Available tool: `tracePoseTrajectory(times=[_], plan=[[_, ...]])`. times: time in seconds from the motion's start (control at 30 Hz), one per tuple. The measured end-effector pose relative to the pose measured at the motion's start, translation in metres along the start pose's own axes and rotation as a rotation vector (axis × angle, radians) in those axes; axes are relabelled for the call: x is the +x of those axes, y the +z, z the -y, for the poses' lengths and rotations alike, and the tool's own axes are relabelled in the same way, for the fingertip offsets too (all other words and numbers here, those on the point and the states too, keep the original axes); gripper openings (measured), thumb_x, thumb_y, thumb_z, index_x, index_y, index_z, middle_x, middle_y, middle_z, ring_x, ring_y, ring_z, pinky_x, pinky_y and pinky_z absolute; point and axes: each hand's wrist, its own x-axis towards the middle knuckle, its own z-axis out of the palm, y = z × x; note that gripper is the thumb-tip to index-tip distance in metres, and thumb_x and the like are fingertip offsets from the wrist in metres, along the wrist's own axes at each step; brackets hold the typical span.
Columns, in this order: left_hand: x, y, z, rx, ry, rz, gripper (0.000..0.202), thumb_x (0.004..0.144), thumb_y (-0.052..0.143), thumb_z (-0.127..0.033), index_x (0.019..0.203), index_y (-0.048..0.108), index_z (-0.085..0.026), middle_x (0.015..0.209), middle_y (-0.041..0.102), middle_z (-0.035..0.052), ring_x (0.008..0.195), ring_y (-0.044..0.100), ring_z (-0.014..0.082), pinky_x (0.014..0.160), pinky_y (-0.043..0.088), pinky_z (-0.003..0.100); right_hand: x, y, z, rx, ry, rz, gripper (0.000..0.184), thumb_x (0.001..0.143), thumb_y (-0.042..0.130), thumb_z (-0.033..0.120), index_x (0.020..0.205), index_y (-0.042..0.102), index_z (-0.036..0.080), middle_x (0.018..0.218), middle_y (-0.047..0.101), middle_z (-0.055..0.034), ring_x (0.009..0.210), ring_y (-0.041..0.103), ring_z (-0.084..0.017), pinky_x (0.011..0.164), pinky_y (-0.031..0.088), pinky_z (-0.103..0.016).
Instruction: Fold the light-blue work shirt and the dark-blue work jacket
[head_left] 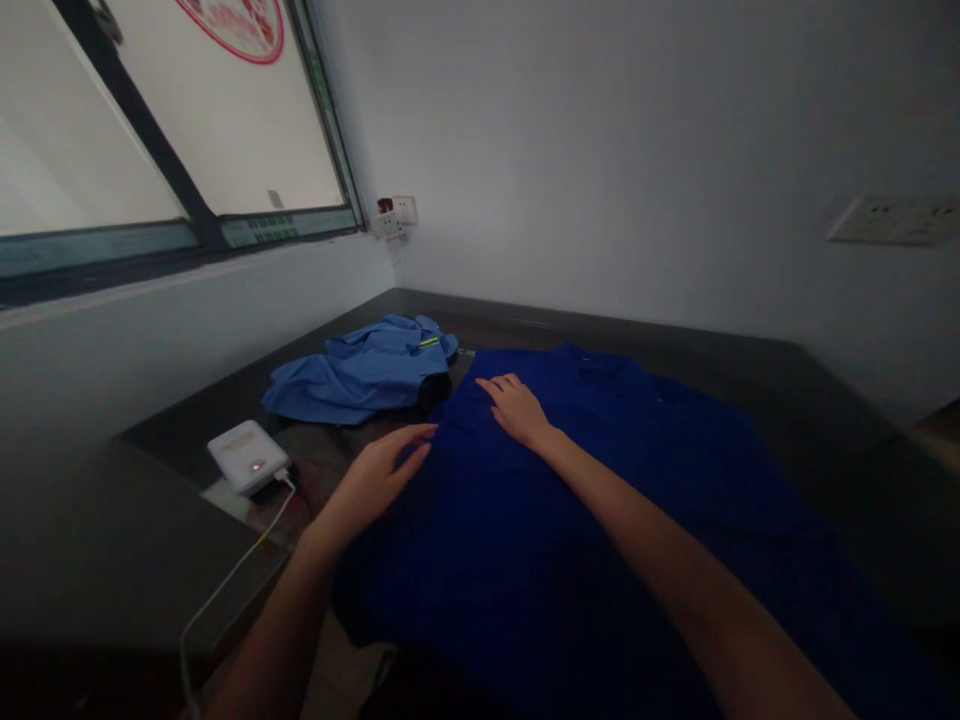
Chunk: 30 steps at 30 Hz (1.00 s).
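A dark blue shirt (pixel 600 450) lies spread over the table, its collar toward the wall and its lower part hanging over the near edge. My right hand (pixel 516 410) rests on the shirt's upper left area, fingers stretched out and holding nothing. At the shirt's left edge is my left hand (pixel 386 465), its thumb and fingers apart. Its fingertips are at or just over the fabric; whether they touch it I cannot tell. Beyond the left hand lies a rumpled lighter blue garment (pixel 360 370) with a yellow-green strip.
A white box-shaped device (pixel 247 455) with a white cable (pixel 232 575) sits on the dark table (pixel 750 365) at left. The cable hangs over the near edge. Walls bound the table behind and at left, with sockets (pixel 405 209) in the corner and a window above.
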Motion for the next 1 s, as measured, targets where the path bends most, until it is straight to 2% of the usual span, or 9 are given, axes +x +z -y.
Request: tracePoseTrajectory(times=[0.1, 0.23, 0.37, 0.43, 0.57, 0.73, 0.9, 1.0], plan=[[-0.021, -0.011, 0.018, 0.048, -0.167, -0.024, 0.041, 0.09, 0.039, -0.043, 0.115, 0.059, -0.018, 0.116, 0.065, 0.0072, 0.103, 0.062, 0.0214, 0.091, 0.048, 0.035, 0.022, -0.009, 0.01, -0.004, -0.065, 0.131, 0.047, 0.085, 0.045, 0.007, 0.13, 0.052, 0.02, 0.125, 0.057, -0.0108, 0.115, 0.05, -0.024, 0.091, 0.046, -0.035], [-0.044, -0.013, 0.047, 0.198, -0.353, 0.141, 0.037, 0.088, 0.039, -0.044, 0.101, 0.061, -0.018, 0.099, 0.069, 0.0084, 0.087, 0.065, 0.023, 0.076, 0.049, 0.033, 0.053, -0.006, 0.019, 0.013, -0.076, 0.38, 0.058, 0.08, 0.047, 0.001, 0.134, 0.047, 0.022, 0.135, 0.05, -0.0119, 0.112, 0.056, -0.026, 0.085, 0.05, -0.036], [-0.061, -0.013, 0.059, 0.25, -0.401, 0.282, 0.034, 0.087, 0.04, -0.045, 0.094, 0.061, -0.019, 0.092, 0.07, 0.0066, 0.083, 0.066, 0.0223, 0.07, 0.046, 0.029, 0.077, 0.006, 0.028, 0.058, -0.091, 0.489, 0.076, 0.07, 0.057, -0.002, 0.14, 0.039, 0.02, 0.139, 0.047, -0.012, 0.12, 0.052, -0.025, 0.09, 0.048, -0.031], [-0.068, -0.014, 0.059, 0.218, -0.393, 0.314, 0.034, 0.086, 0.042, -0.047, 0.095, 0.06, -0.02, 0.091, 0.07, 0.0059, 0.082, 0.066, 0.0211, 0.069, 0.045, 0.028, 0.083, 0.012, 0.031, 0.078, -0.089, 0.517, 0.078, 0.069, 0.059, 0.001, 0.142, 0.036, 0.019, 0.139, 0.047, -0.0129, 0.119, 0.053, -0.025, 0.09, 0.048, -0.03], [-0.078, -0.015, 0.06, 0.11, -0.38, 0.385, 0.037, 0.083, 0.046, -0.05, 0.094, 0.06, -0.017, 0.083, 0.07, 0.005, 0.076, 0.065, 0.0193, 0.066, 0.044, 0.026, 0.084, 0.021, 0.03, 0.084, -0.064, 0.537, 0.072, 0.075, 0.058, 0.011, 0.142, 0.035, 0.023, 0.141, 0.042, -0.0161, 0.111, 0.058, -0.03, 0.085, 0.05, -0.037], [-0.083, -0.016, 0.064, 0.036, -0.387, 0.387, 0.038, 0.082, 0.047, -0.051, 0.091, 0.061, -0.018, 0.082, 0.069, 0.0036, 0.074, 0.063, 0.0179, 0.065, 0.043, 0.025, 0.085, 0.027, 0.026, 0.047, -0.029, 0.522, 0.059, 0.078, 0.056, 0.018, 0.135, 0.043, 0.025, 0.139, 0.039, -0.0161, 0.105, 0.061, -0.031, 0.081, 0.051, -0.04], [-0.078, -0.022, 0.058, 0.101, -0.392, 0.45, 0.039, 0.08, 0.046, -0.053, 0.08, 0.061, -0.017, 0.076, 0.067, 0.0042, 0.07, 0.06, 0.0181, 0.061, 0.04, 0.025, 0.089, 0.026, 0.026, 0.011, 0.03, 0.494, 0.04, 0.08, 0.054, 0.018, 0.12, 0.056, 0.018, 0.131, 0.044, -0.019, 0.104, 0.06, -0.032, 0.079, 0.051, -0.041], [-0.077, -0.026, 0.053, 0.156, -0.401, 0.514, 0.041, 0.079, 0.048, -0.055, 0.072, 0.061, -0.017, 0.07, 0.065, 0.0042, 0.065, 0.059, 0.0185, 0.057, 0.039, 0.025, 0.088, 0.023, 0.023, 0.005, 0.048, 0.467, 0.034, 0.081, 0.051, 0.015, 0.114, 0.058, 0.017, 0.128, 0.048, -0.0176, 0.106, 0.059, -0.032, 0.08, 0.05, -0.041]])
